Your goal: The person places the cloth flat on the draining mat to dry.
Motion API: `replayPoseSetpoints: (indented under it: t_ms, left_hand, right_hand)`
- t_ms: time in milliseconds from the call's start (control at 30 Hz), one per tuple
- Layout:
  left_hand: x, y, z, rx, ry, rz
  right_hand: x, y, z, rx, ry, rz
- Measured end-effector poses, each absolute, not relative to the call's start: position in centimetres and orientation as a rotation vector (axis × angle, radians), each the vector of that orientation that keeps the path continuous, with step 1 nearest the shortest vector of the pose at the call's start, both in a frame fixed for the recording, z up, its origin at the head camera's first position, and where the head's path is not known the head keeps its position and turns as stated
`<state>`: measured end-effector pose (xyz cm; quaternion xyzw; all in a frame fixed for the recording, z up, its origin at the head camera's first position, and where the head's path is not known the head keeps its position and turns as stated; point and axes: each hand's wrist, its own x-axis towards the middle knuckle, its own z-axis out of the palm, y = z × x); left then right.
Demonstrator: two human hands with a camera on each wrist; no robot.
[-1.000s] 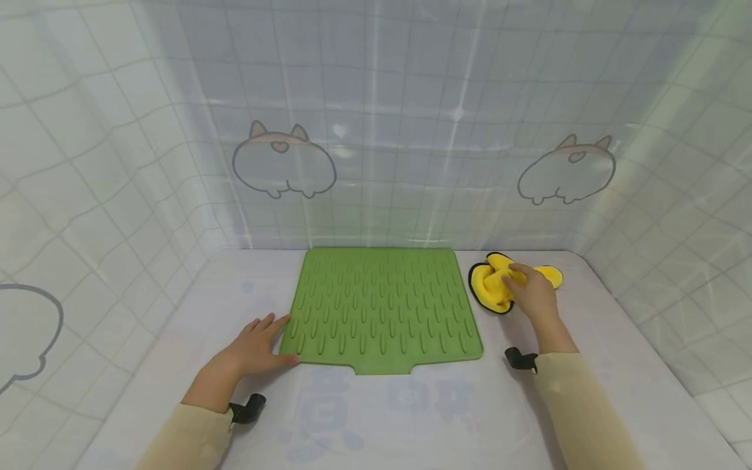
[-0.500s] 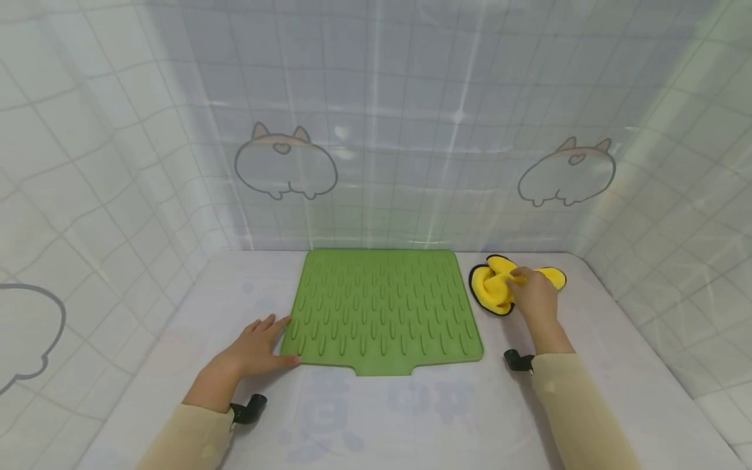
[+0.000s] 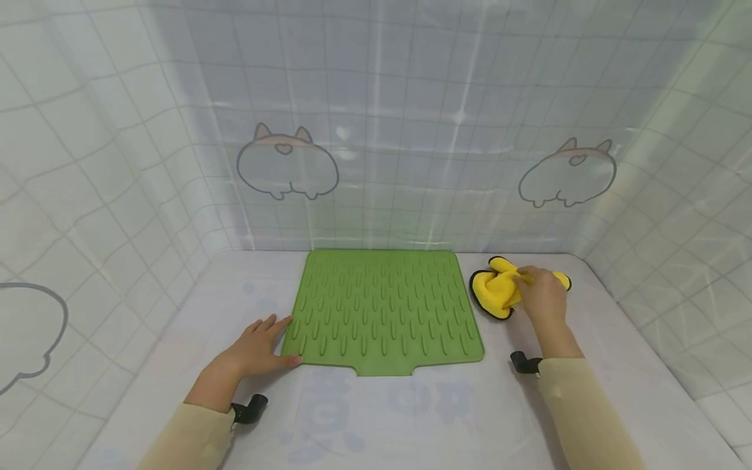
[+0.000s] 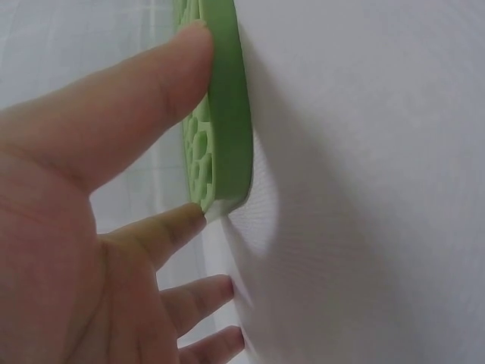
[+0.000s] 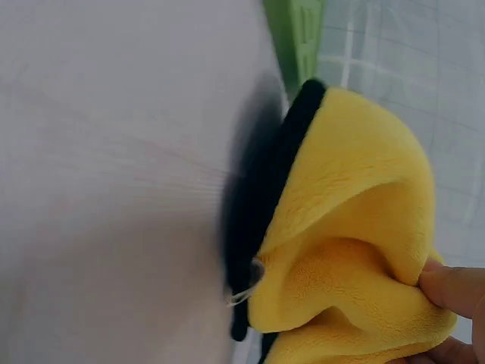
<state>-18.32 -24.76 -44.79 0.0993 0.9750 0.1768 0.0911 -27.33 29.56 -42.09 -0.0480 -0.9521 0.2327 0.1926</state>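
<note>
A green ridged mat (image 3: 382,307) with a short tab at its front edge lies flat on the white table. My left hand (image 3: 255,349) is spread at its front left corner. The thumb rests on the mat's near edge, and the index fingertip touches the corner in the left wrist view. To the mat's right, a crumpled yellow cloth (image 3: 493,290) with black edging lies bunched. My right hand (image 3: 542,297) pinches a fold of this cloth between thumb and fingers. In the right wrist view the cloth (image 5: 348,227) bulges up, its black border near the table.
White tiled-pattern sheeting (image 3: 376,130) forms walls at the back and both sides. The mat's far edge and the cloth lie close to the back wall. Faint blue prints (image 3: 329,414) mark the table (image 3: 411,437) in front.
My right hand has shifted slightly to the right, keeping its pinch on the yellow cloth, whose right end has moved a little rightward. The left hand and mat stay put.
</note>
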Motion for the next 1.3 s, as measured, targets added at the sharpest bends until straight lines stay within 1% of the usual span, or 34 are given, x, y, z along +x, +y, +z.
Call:
replayPoseSetpoints:
  t_ms: [367,933,1300]
  left_hand:
    - [-18.3,-24.7,-44.9,0.297,2.899,0.519]
    - [-18.6,-24.8,-45.1,0.291,2.9,0.508]
    - [-18.5,-24.8,-45.0,0.286,2.891,0.516]
  right_hand:
    - [-26.1,29.0,-39.8,-0.251,-2.613,0.732]
    - [-24.6,27.8,-37.6,-0.124,-2.439,0.826]
    - [-24.0,26.5,-36.4,-0.121,-2.432,0.931]
